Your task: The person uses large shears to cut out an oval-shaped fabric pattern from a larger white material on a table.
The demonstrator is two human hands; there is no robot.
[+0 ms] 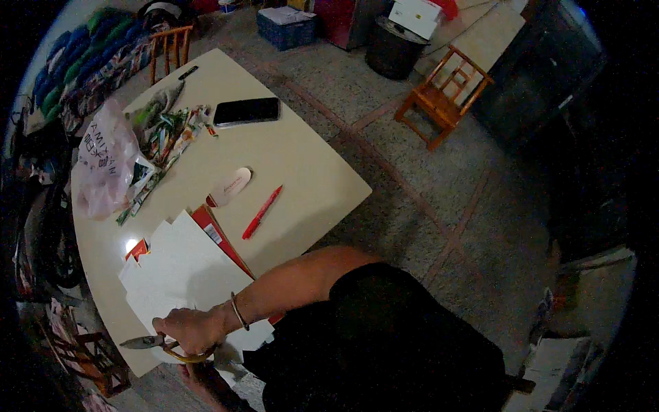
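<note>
Low in the picture, my right hand [193,329], with a bangle at the wrist, grips a pair of scissors [143,342]. The blades point left past the table's near edge, and the yellowish handles loop under my fingers. My left hand [198,383] is just below the scissors, mostly hidden and in shadow; whether it holds anything is unclear. Under my right forearm lie overlapping white card sheets [175,273]. A red printed card [219,239] sticks out along their right side, and a small red scrap [138,251] lies at their left.
On the table [314,190] lie a red pen [262,212], a rounded card cutout [234,186], a smartphone [247,112] and a dark slim object [188,72]. A plastic bag [105,159] sits beside a heap of colourful wrappers [170,139]. A wooden chair [443,100] stands on the floor.
</note>
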